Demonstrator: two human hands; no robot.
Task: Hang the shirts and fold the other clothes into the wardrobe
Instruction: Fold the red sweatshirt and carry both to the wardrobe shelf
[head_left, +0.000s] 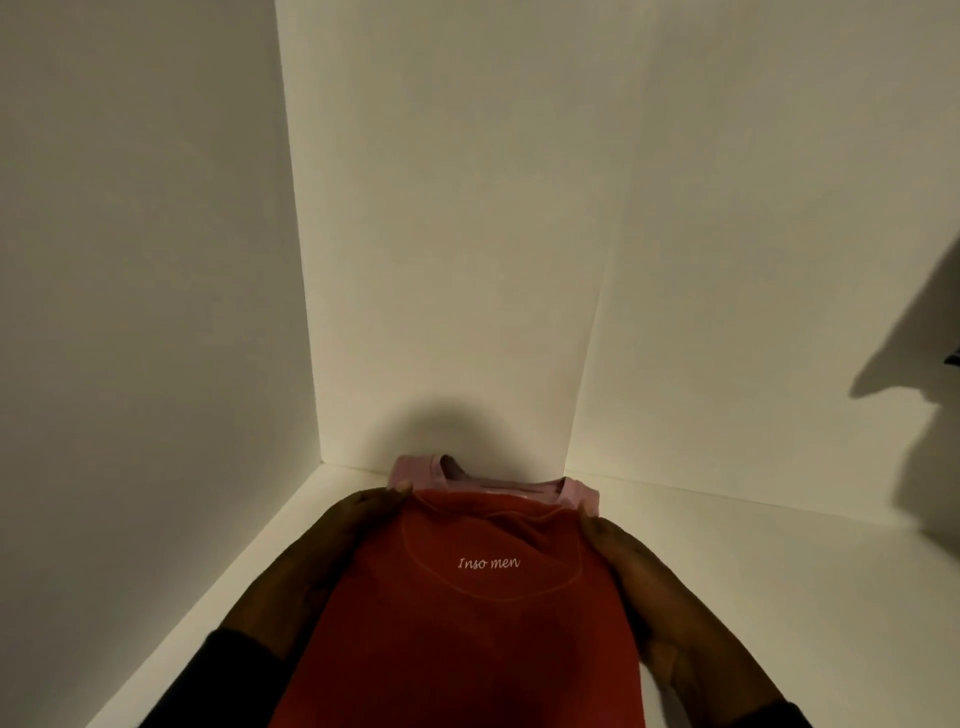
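**Sliding the folded red garment onto the wardrobe shelf**

Landmark throughout: the red garment (467, 613), folded, lettered "Inso men", lying between both hands on the white shelf (753, 571) of the wardrobe.

To its left: left hand (317, 561) laid along the fold's left edge, fingers extended and close together, fingertips (397, 489) reaching the far left corner beside the pink cloth. Dark sleeve (228, 670) behind the wrist. Further left, the wardrobe's side wall (145, 260), meeting the shelf in a slanting seam.

Beyond its far edge: a pink garment (436, 470), partly under the red one and touching it, set close to the back wall (441, 234). Whether it is fully folded cannot be told; only its rim shows.

To its right: right hand (639, 582) mirroring the left, fingers straight along the right edge, thumb apparently tucked beneath; whether pinching or merely cradling cannot be told. Far right, a dark shadow (924, 415) on the right wall.

Judged step: placing the red fold on top of the pink one. To do it well:
- keep both palms flat against the sides so the fold stays square;
- push evenly, not one side first, to avoid skewing;
- line up the far edge with the pink collar, short of the back wall;
- lower before releasing, then draw both palms out sideways without dragging the layers open.
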